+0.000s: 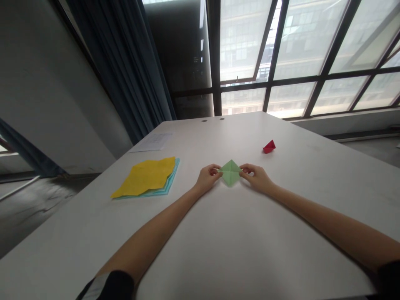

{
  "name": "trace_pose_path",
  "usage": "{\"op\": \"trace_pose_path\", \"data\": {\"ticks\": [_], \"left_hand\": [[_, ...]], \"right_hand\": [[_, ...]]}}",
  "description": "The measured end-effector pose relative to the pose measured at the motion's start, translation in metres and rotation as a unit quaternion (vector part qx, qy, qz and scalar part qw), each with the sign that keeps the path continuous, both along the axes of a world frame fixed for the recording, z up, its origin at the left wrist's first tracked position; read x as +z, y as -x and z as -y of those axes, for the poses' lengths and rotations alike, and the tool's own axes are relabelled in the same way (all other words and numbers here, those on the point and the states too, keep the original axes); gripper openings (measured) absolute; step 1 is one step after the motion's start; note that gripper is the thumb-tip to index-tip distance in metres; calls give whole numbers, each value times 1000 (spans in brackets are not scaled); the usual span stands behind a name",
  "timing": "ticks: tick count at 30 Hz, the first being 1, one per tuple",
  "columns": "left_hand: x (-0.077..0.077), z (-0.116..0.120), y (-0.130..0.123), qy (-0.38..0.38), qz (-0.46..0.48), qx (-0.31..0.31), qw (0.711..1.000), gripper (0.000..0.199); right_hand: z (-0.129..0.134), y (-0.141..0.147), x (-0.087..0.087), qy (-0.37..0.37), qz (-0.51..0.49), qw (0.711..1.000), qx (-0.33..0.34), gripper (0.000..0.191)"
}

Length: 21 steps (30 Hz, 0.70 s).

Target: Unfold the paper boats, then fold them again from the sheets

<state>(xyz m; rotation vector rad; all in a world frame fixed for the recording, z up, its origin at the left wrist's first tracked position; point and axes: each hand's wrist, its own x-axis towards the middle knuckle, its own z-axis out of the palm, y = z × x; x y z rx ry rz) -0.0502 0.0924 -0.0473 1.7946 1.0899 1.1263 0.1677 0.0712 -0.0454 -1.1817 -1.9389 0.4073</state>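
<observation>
Between my two hands is a small green paper [230, 172], diamond-shaped, with crease lines across its middle. Its left corner is pinched by my left hand [209, 177], thumb and fingers pressed together. My right hand [256, 177] pinches the right corner in the same way. The paper's upper and lower points are free, and it is at or just above the white table [200, 233].
To the left lies a stack of yellow sheets [146, 177] over light blue sheets [171, 183]. Behind it is a white printed sheet [151, 142]. A small folded red paper [269, 146] sits beyond my right hand. Windows and a dark blue curtain stand behind the table.
</observation>
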Motion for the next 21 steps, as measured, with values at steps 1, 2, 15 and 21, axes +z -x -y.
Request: {"op": "trace_pose_path", "data": {"ticks": [1, 2, 15, 21], "left_hand": [[0, 1, 0, 0, -25, -5, 1000, 22], [1, 1, 0, -7, -56, -6, 998, 20], [2, 16, 0, -199, -277, -45, 939, 13], [5, 20, -3, -210, -284, -74, 933, 28]], "right_hand": [[-1, 0, 0, 2, 11, 1000, -8, 18], [-3, -1, -1, -1, 28, 1000, -11, 17], [-3, 1, -8, -27, 125, 990, 51, 6], [-2, 0, -7, -38, 127, 990, 46, 7]]}}
